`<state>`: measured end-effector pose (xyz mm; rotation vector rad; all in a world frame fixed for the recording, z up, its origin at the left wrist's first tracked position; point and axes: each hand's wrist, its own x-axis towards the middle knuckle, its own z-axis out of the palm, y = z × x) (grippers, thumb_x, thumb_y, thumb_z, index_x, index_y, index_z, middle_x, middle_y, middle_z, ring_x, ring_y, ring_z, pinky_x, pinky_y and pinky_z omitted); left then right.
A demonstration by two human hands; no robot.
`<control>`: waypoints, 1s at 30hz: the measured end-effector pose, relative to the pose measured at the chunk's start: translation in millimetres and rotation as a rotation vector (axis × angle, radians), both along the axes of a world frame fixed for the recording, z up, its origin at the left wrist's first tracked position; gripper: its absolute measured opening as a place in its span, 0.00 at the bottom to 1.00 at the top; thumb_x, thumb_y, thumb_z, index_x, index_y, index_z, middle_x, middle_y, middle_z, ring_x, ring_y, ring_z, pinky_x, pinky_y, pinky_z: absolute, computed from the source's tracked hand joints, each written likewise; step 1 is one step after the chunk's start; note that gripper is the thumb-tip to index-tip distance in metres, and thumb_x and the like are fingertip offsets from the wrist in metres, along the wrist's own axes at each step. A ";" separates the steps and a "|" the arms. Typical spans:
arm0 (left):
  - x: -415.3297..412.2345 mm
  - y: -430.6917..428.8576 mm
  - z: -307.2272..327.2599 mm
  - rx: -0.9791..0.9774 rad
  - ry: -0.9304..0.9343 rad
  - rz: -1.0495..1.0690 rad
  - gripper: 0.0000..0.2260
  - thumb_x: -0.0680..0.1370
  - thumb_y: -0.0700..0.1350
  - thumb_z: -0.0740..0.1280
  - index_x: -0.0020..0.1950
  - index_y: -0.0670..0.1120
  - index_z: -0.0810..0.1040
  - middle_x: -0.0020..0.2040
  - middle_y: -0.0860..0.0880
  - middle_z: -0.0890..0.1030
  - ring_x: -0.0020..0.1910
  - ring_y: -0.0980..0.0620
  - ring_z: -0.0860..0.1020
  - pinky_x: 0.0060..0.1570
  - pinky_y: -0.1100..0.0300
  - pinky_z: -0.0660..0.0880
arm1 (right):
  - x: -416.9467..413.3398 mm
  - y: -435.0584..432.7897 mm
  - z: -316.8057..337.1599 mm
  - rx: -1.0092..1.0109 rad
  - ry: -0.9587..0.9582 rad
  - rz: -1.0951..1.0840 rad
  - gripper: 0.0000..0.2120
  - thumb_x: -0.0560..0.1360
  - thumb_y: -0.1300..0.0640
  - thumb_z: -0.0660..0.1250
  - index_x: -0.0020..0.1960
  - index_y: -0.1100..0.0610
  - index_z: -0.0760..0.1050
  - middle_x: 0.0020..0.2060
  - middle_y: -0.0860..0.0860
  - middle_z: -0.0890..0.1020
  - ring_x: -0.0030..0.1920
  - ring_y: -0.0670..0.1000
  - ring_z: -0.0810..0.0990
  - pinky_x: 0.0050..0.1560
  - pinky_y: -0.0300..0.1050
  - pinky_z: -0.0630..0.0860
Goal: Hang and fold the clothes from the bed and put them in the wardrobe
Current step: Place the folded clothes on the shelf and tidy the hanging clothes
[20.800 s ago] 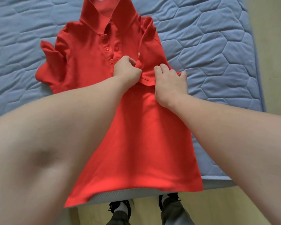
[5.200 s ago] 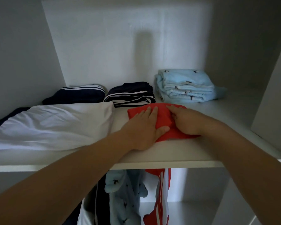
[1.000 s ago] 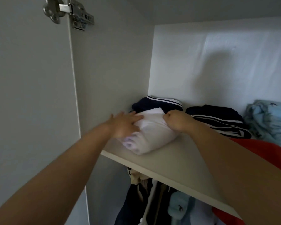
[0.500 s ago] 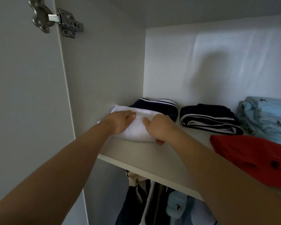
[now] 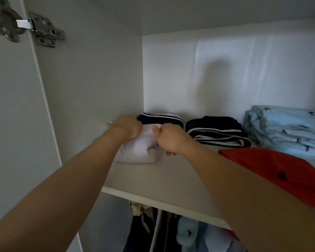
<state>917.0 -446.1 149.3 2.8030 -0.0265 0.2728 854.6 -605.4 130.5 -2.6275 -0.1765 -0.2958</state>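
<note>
Our left hand (image 5: 128,127) and right hand (image 5: 169,140) both curl their fingers into the folded white garment (image 5: 137,152), seemingly gripping it, at the left end of the shelf (image 5: 162,179), its long axis crosswise, the left hand nearer the wardrobe side wall (image 5: 98,88).

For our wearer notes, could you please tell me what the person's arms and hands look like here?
The left arm and right arm are bare to the frame's edge, with no sleeve in view. The left hand and right hand wear no gloves; no watch, bracelet or ring shows on the visible parts.
</note>
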 end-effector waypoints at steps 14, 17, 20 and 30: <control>50.0 -176.6 24.1 -0.170 0.265 -0.396 0.13 0.83 0.37 0.59 0.66 0.35 0.76 0.66 0.37 0.76 0.61 0.42 0.77 0.61 0.54 0.73 | 40.1 -187.8 61.3 -0.035 0.233 -0.707 0.19 0.84 0.57 0.56 0.72 0.64 0.70 0.70 0.59 0.73 0.71 0.58 0.71 0.70 0.49 0.68; 70.9 -193.2 11.4 -0.059 0.303 -0.391 0.17 0.85 0.42 0.57 0.72 0.37 0.73 0.71 0.38 0.74 0.69 0.39 0.74 0.66 0.49 0.72 | 53.9 -207.0 49.9 -0.092 0.213 -0.650 0.18 0.81 0.58 0.59 0.69 0.63 0.73 0.67 0.61 0.75 0.69 0.61 0.73 0.66 0.52 0.70; 86.5 -206.7 -5.2 -0.119 0.353 -0.384 0.19 0.86 0.45 0.56 0.72 0.36 0.71 0.70 0.37 0.74 0.67 0.37 0.75 0.67 0.48 0.73 | 68.2 -221.3 39.1 -0.147 0.291 -0.616 0.20 0.84 0.60 0.55 0.73 0.65 0.68 0.71 0.61 0.72 0.72 0.60 0.70 0.70 0.52 0.68; 109.3 -224.3 -22.1 -0.603 0.574 -0.286 0.14 0.82 0.41 0.64 0.64 0.35 0.79 0.61 0.36 0.81 0.60 0.38 0.81 0.63 0.46 0.77 | 91.3 -263.5 18.9 0.078 0.390 -0.512 0.20 0.84 0.59 0.58 0.73 0.65 0.69 0.71 0.62 0.72 0.71 0.60 0.71 0.72 0.52 0.67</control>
